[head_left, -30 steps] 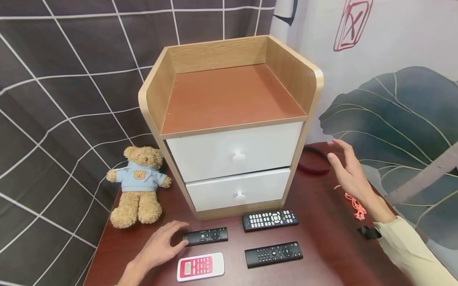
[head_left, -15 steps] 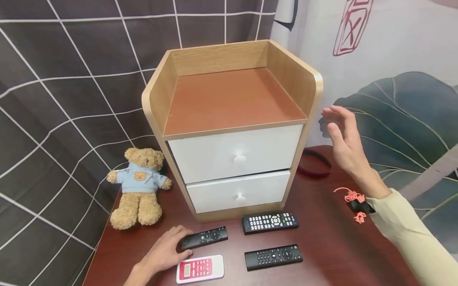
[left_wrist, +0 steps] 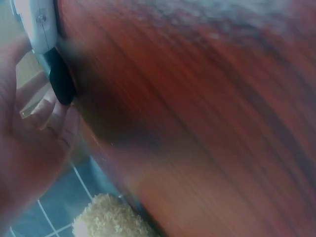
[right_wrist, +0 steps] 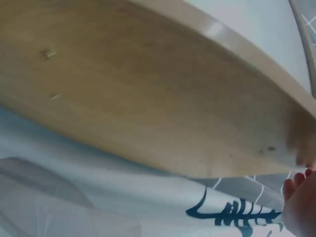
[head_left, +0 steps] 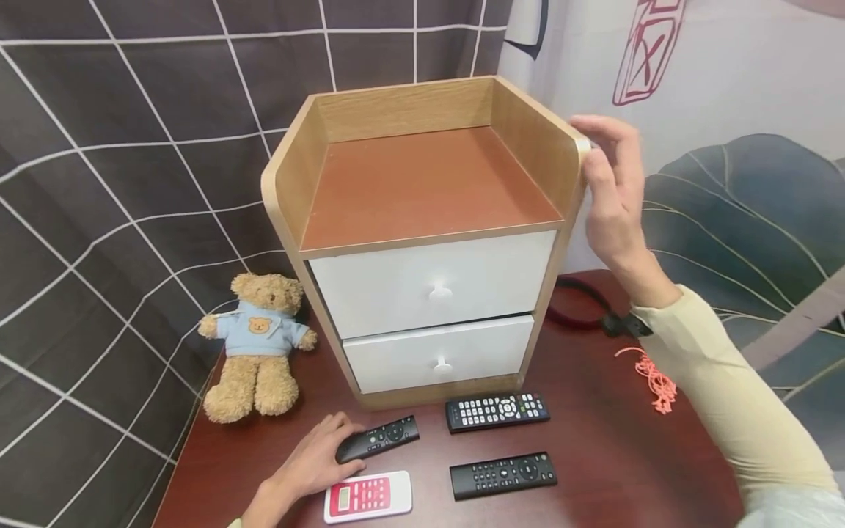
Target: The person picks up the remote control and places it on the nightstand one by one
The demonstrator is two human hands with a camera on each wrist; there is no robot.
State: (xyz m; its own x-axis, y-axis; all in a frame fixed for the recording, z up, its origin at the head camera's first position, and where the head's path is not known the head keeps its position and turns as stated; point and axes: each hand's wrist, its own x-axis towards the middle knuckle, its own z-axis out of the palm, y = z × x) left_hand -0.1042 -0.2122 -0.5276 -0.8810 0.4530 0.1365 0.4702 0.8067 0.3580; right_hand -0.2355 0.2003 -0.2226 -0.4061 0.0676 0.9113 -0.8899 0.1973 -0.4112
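In the head view, my left hand (head_left: 317, 455) holds the near-left end of a slim black remote control (head_left: 379, 438), thumb on one long side and fingers on the other. The remote (left_wrist: 61, 79) also shows between the fingers in the left wrist view. Just below it lies a white and pink keypad device (head_left: 367, 496) with a small display. My right hand (head_left: 614, 191) is at the upper front corner of a wooden cabinet (head_left: 528, 132), its fingertips against the outer side panel (right_wrist: 148, 98) and its thumb by the front edge. Both white drawers (head_left: 439, 286) are closed.
A black remote with white buttons (head_left: 498, 412) and another black remote (head_left: 504, 475) lie before the cabinet. A teddy bear (head_left: 257, 345) leans at the left. A dark red ring (head_left: 581, 301) and orange cord (head_left: 656, 381) lie on the right of the table.
My right hand has risen from beside the cabinet to its upper right corner. My left hand has closed round the remote's end, and the remote has turned slightly.
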